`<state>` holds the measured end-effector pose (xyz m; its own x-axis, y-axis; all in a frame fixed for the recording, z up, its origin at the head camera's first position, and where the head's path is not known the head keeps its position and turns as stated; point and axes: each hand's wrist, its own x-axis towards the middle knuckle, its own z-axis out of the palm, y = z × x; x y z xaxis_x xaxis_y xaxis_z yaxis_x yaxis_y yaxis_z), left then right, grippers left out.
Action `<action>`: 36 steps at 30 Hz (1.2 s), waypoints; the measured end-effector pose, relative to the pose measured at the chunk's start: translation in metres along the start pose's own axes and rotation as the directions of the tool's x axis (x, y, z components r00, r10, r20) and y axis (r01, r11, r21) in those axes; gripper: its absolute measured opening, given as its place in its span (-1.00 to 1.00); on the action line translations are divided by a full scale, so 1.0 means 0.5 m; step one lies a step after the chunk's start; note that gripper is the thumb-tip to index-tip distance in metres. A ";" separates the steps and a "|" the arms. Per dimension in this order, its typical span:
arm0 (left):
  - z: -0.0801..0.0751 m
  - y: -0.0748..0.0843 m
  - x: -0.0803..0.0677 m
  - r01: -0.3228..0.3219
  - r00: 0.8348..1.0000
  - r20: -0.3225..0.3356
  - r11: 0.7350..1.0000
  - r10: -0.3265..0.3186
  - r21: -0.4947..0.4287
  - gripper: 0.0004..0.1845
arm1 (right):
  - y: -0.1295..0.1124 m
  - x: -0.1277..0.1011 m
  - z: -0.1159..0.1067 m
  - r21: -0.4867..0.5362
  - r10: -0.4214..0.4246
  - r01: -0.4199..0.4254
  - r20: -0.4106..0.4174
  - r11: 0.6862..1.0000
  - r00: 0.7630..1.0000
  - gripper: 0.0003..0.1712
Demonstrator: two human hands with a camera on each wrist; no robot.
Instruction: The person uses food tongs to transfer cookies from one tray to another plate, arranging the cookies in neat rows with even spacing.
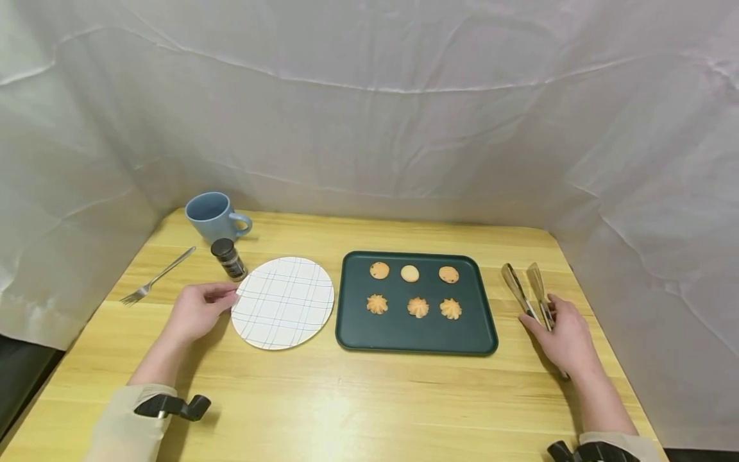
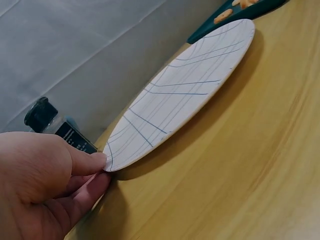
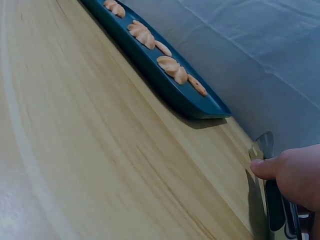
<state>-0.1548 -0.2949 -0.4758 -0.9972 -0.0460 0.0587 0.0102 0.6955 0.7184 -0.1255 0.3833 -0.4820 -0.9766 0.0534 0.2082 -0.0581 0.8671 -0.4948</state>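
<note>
Right now your left hand [image 1: 196, 312] pinches the plate [image 1: 284, 301] rim at nine o'clock, while your right hand [image 1: 562, 337] grips the tongs [image 1: 528, 289], pointing toward twelve.

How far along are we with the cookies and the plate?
Done: nothing moved; all six cookies sit on the tray and the plate is bare. In hand: the left hand pinches the plate's rim, the right hand closes on the tongs lying on the table. Left: every cookie.

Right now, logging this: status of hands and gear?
Left hand pinches plate rim. Right hand grips tongs. Six cookies on tray. Nothing between.
</note>
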 end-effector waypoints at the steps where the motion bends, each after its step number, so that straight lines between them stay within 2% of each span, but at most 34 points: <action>1: -0.001 0.000 0.001 0.007 1.000 0.002 1.000 -0.007 -0.002 -0.71 | 0.001 0.001 0.000 -0.003 0.000 0.000 -0.007 1.000 1.000 -0.25; 4: -0.002 0.001 0.004 0.040 0.999 0.009 0.999 -0.040 -0.018 -0.70 | 0.002 0.005 0.000 -0.015 0.005 -0.005 -0.022 1.000 1.000 -0.47; 6: -0.002 0.002 0.006 0.065 0.998 0.019 0.997 -0.064 -0.038 -0.69 | 0.002 0.008 0.000 -0.023 0.019 -0.020 -0.023 1.000 1.000 -0.52; 12: -0.004 -0.003 0.009 0.088 0.995 0.047 0.993 -0.084 -0.080 -0.67 | 0.003 0.012 0.005 -0.036 0.048 -0.049 -0.028 0.998 0.998 -0.45; 18: -0.002 -0.008 0.009 0.095 0.994 0.058 0.993 -0.091 -0.071 -0.66 | 0.000 0.015 0.016 -0.020 0.035 -0.036 -0.037 0.999 0.999 -0.28; 23: 0.002 -0.001 0.009 0.093 0.994 0.057 0.993 -0.089 -0.068 -0.66 | -0.007 0.013 0.014 -0.042 0.036 -0.038 -0.052 0.998 0.998 -0.28; 30: -0.001 0.011 0.008 0.051 0.998 0.020 0.999 -0.051 0.008 -0.72 | -0.018 0.013 0.000 -0.047 0.043 -0.045 -0.053 0.998 0.998 -0.24; 36: -0.003 0.014 0.009 0.076 0.996 0.034 0.997 -0.076 0.019 -0.71 | -0.022 0.014 -0.007 -0.002 0.050 -0.050 -0.066 0.999 0.997 -0.28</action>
<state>-0.1592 -0.2913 -0.4697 -0.9970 -0.0747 -0.0200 -0.0669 0.7033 0.7077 -0.1308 0.3760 -0.4721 -0.9625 0.1294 0.2385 -0.0084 0.8643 -0.5028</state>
